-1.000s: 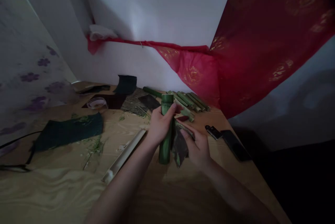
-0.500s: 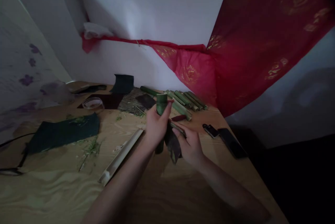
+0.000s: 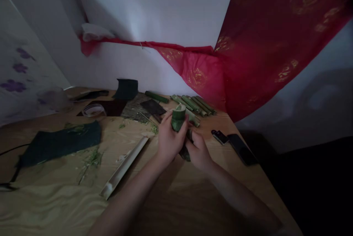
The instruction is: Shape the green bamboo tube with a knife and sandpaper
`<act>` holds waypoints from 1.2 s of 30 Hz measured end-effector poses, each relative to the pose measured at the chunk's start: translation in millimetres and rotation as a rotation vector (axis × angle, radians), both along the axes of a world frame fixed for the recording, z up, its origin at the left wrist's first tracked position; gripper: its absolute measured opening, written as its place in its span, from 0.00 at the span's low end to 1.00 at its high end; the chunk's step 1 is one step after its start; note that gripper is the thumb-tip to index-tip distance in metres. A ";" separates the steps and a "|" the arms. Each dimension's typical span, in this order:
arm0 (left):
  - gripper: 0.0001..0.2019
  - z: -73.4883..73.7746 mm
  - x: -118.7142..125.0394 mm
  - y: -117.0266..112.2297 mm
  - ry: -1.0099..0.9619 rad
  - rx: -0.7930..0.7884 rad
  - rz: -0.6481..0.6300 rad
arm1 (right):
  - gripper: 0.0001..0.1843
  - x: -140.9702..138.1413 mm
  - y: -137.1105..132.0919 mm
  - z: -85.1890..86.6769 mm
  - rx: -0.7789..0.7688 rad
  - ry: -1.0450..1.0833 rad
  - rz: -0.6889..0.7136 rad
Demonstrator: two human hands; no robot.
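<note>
Upright in front of me is a green bamboo tube [image 3: 178, 116], its pale cut end facing up. My left hand [image 3: 169, 139] is wrapped round it from the left. Against the tube's lower right side, my right hand [image 3: 200, 152] is closed on a dark sheet [image 3: 185, 152] that looks like sandpaper. Most of this sheet is hidden by the fingers, and the tube's lower part is covered too. A pale split bamboo strip [image 3: 124, 168] lies on the table, left of my left forearm.
Several green bamboo pieces [image 3: 193, 104] lie near the wall, beside a single bamboo tube [image 3: 156, 97]. Dark sheets [image 3: 126, 89] and a tape roll [image 3: 94, 110] are at the back left. A phone [image 3: 242, 149] rests by the right table edge. Green shavings [image 3: 93, 158] are scattered left.
The bamboo tube and both hands have moved slightly right, and its top now tilts more toward me. The dark sheet, which hung down loosely, is now gathered against the tube.
</note>
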State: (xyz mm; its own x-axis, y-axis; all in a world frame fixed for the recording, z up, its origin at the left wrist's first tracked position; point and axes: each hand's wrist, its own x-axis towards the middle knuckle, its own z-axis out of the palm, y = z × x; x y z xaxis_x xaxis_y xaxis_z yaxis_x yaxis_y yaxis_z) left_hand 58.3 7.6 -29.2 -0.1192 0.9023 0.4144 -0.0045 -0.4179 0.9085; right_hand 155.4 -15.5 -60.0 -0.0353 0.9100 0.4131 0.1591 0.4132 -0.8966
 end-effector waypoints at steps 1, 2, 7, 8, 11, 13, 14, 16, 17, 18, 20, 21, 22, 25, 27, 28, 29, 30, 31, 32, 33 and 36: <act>0.07 0.8 0.4 -1.0 0.001 0.002 0.015 | 0.13 0.6 -1.8 -0.7 0.028 -0.066 -0.025; 0.08 2.6 0.6 -2.2 -0.011 -0.002 0.025 | 0.14 1.0 -3.8 -1.4 0.063 -0.140 -0.051; 0.14 18.7 -6.7 -3.7 -0.190 -0.103 0.011 | 0.23 -1.9 -12.5 -2.2 0.273 -0.479 -0.063; 0.15 21.6 -9.8 -2.6 -0.229 -0.117 0.009 | 0.25 -2.9 -13.3 -1.7 0.306 -0.519 -0.041; 0.16 27.5 -20.2 3.1 -0.333 -0.137 -0.011 | 0.29 -3.4 -15.1 1.1 0.340 -0.608 0.034; 0.16 30.2 -27.4 7.8 -0.377 -0.123 -0.024 | 0.33 -1.1 -16.9 4.1 0.304 -0.696 0.091; 0.15 31.8 -30.9 10.2 -0.394 -0.114 -0.027 | 0.35 0.6 -18.3 5.9 0.272 -0.751 0.130; 0.14 35.6 -37.3 14.4 -0.445 -0.104 -0.038 | 0.37 4.0 -21.6 9.5 0.206 -0.854 0.205; 0.14 37.9 -39.9 15.9 -0.485 -0.109 -0.051 | 0.36 5.4 -23.1 10.9 0.178 -0.890 0.232; 0.13 40.3 -41.6 16.7 -0.533 -0.117 -0.067 | 0.36 6.5 -24.3 11.8 0.159 -0.914 0.245; 0.13 44.4 -42.1 16.0 -0.626 -0.118 -0.089 | 0.35 7.9 -25.3 12.1 0.151 -0.932 0.231; 0.14 45.8 -40.6 14.5 -0.656 -0.107 -0.093 | 0.36 8.3 -25.0 11.7 0.157 -0.929 0.212; 0.16 46.3 -37.9 12.3 -0.672 -0.093 -0.097 | 0.37 8.8 -24.4 11.4 0.166 -0.921 0.190; 0.21 42.1 -24.2 4.8 -0.694 -0.087 -0.111 | 0.36 10.9 -21.2 13.4 0.209 -0.911 0.103; 0.21 35.7 -14.4 2.0 -0.739 -0.138 -0.116 | 0.33 12.9 -19.4 17.8 0.239 -0.947 0.055; 0.21 32.5 -10.9 1.9 -0.762 -0.176 -0.124 | 0.32 13.9 -19.0 20.2 0.254 -0.971 0.039; 0.21 29.9 -9.0 2.7 -0.778 -0.206 -0.131 | 0.30 14.5 -19.0 22.2 0.270 -0.990 0.033; 0.20 28.2 -9.0 4.3 -0.788 -0.226 -0.138 | 0.30 14.8 -19.6 23.6 0.288 -1.001 0.038; 0.20 27.6 -11.0 6.8 -0.793 -0.231 -0.139 | 0.31 14.7 -20.8 24.2 0.311 -1.007 0.053; 0.19 28.0 -14.8 9.8 -0.802 -0.223 -0.134 | 0.32 14.1 -22.6 24.2 0.340 -1.009 0.070; 0.19 29.2 -20.0 13.3 -0.820 -0.215 -0.128 | 0.35 13.2 -24.9 23.9 0.374 -1.011 0.091; 0.16 34.3 -38.9 24.0 -0.949 -0.248 -0.116 | 0.38 10.2 -32.5 25.0 0.455 -1.010 0.147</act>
